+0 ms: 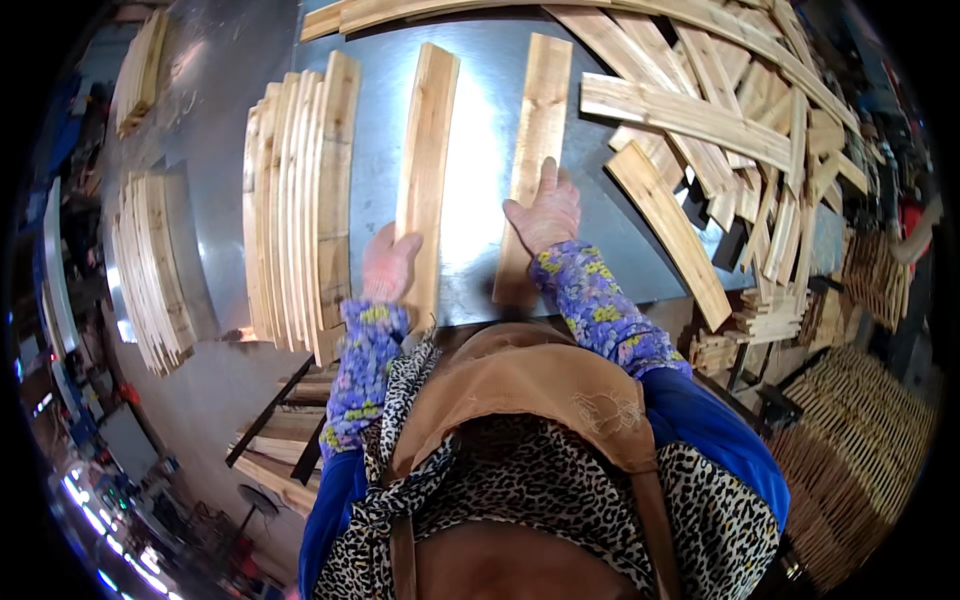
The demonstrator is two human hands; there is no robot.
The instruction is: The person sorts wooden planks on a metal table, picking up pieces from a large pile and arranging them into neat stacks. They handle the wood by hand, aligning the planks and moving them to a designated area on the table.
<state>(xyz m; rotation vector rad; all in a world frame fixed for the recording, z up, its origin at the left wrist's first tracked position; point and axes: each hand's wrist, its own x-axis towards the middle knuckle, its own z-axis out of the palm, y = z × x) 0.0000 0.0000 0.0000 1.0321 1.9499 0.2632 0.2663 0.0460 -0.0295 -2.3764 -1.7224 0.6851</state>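
Observation:
Two pale wooden boards lie lengthwise in front of me on a shiny metal table [470, 130]. At the left wooden board [428, 140], my left hand [388, 265] grips the left edge near its close end, thumb on top and fingers partly hidden. My right hand [548, 212] rests over the right wooden board [543, 95], with thumb and forefinger spread apart on its surface. A gap of bare metal separates the two boards. Flowered sleeve covers reach both wrists.
A row of upright boards [290, 200] stands left of my left hand, with another bundle [155, 270] farther left. A jumbled heap of boards [720, 110] covers the right side. One loose board [668, 235] slants over the table's near edge. Stacked wood strips [850, 440] stand at lower right.

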